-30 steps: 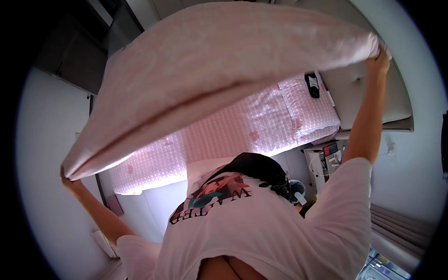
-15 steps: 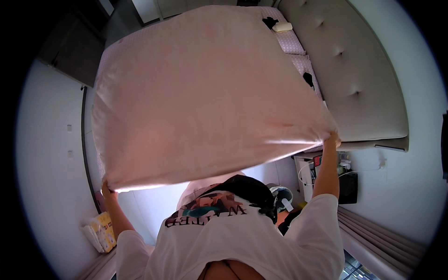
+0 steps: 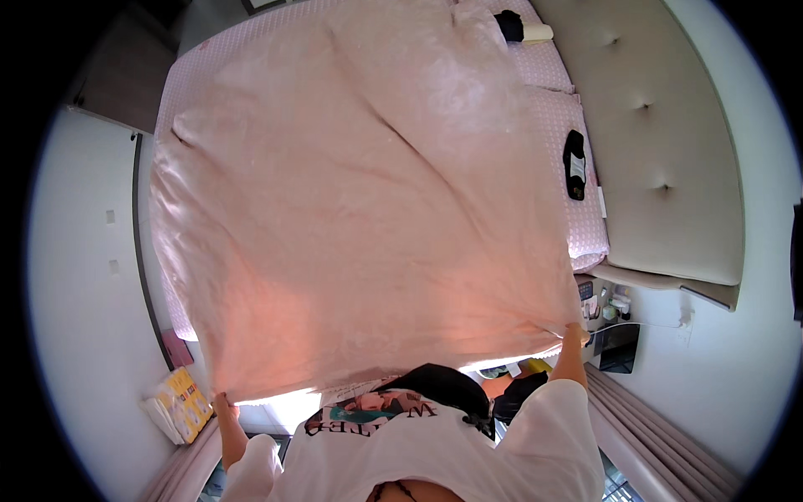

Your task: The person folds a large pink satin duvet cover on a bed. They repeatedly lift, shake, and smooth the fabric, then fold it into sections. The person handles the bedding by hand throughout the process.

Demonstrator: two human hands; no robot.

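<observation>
Your left hand [image 3: 223,405] and right hand [image 3: 577,335] are holding the near edge of a pink quilt [image 3: 360,217], one toward each corner. Beneath it, the bed [image 3: 189,71] is showing along the far left. Beside the bed, a beige headboard [image 3: 669,142] is standing; next to that, a patterned pillow [image 3: 585,236] is lying, with a black item [image 3: 575,142] resting on top.

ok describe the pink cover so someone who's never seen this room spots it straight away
Find the long beige headboard on the right; the bed stretches left from it. The cover is the large cloth over most of that bed, its near edge gripped by the left hand and the right hand. Unlike the patterned pillows, it's wrinkled pink with no clear print.
</observation>
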